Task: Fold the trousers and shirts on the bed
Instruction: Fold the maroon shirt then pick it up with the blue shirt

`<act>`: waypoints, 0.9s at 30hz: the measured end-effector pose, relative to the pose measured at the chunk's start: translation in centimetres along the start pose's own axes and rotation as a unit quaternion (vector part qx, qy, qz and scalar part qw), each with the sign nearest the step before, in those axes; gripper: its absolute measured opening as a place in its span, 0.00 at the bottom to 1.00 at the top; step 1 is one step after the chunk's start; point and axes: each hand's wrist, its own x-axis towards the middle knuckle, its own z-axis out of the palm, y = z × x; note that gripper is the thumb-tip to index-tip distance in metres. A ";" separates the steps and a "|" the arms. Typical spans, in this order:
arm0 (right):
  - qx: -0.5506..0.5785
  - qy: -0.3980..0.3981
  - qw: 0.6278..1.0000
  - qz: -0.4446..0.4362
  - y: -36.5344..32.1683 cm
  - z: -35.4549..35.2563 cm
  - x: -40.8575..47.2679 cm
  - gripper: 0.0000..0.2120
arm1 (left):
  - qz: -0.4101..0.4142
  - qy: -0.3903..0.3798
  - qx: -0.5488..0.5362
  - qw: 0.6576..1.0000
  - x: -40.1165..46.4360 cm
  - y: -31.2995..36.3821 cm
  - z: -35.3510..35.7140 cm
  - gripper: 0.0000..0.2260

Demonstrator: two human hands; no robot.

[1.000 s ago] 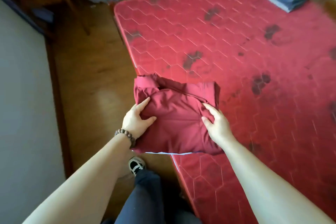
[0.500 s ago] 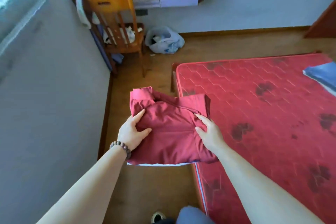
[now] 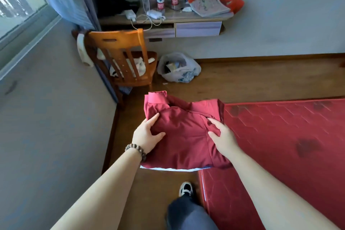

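Plainly, the folded maroon garment (image 3: 183,136) was a thick, roughly square bundle with a collar-like band sticking up at its 11 o'clock corner and a white edge showing along its underside. It was held in the air over the floor, off the corner of the red mattress (image 3: 291,136), which lay at 3 o'clock. The left hand (image 3: 146,136) gripped its 9 o'clock side, thumb on top; the right hand (image 3: 223,136) gripped the 3 o'clock side likewise. A second earlier the bundle had rested on the mattress corner; since then it was lifted clear, and a wooden chair (image 3: 121,56) and desk (image 3: 168,20) came into sight at 12 o'clock.
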 end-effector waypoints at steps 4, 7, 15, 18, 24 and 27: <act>0.005 0.000 1.000 0.001 -1.7 -3.0 10.6 0.23 | -0.004 0.004 0.013 1.000 10.5 3.4 0.1 0.34; 0.000 0.008 1.000 0.001 -2.6 -4.8 17.0 0.23 | 0.006 0.003 0.018 1.000 17.3 5.2 -0.1 0.34; -0.015 0.046 0.999 0.005 -3.2 -6.2 32.1 0.23 | 0.043 -0.032 0.031 0.998 35.0 7.3 0.9 0.34; -0.025 0.068 0.997 0.020 -3.0 -6.0 37.8 0.23 | 0.060 -0.058 0.035 0.996 42.3 7.4 1.8 0.34; -0.034 0.134 0.988 0.075 -3.7 -6.1 49.2 0.22 | 0.137 -0.116 0.062 0.982 58.0 9.6 2.9 0.34; -0.027 0.167 0.980 0.103 -4.2 -7.0 53.3 0.22 | 0.173 -0.151 0.065 0.971 64.7 11.8 3.5 0.34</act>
